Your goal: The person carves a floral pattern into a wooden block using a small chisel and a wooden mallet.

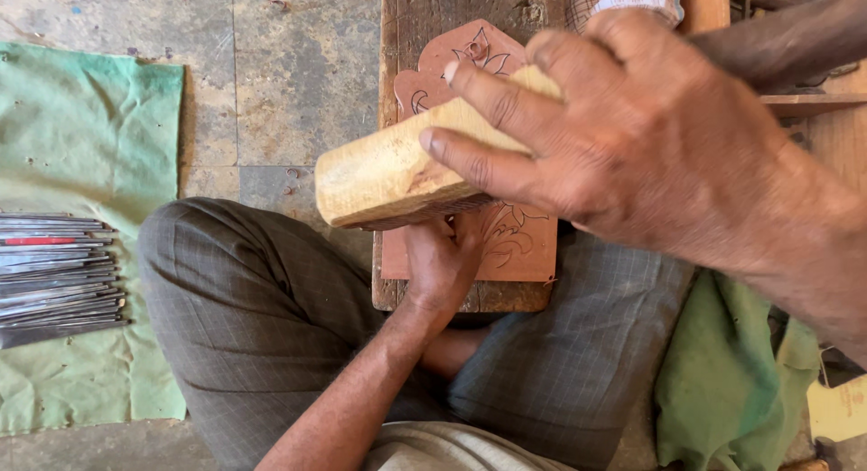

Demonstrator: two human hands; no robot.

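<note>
Two hands: both are engaged over the carved panel (pixel 517 241), the landmark for every place below.
Right hand (pixel 632 137): closed around a pale wooden mallet block (pixel 388 177), which is held raised just above the panel, apparently so it can be brought down as a striker.
Left hand (pixel 442 263): curled in a fist at the panel's near edge; a tool is presumably gripped, but it cannot be seen.
Panel: laid flat on a dark work board (pixel 424 19) between the knees, steadied for carving.
Chisels (pixel 56 270): ranged in a row on green cloth (pixel 81 119), well left of the panel, within reach.
</note>
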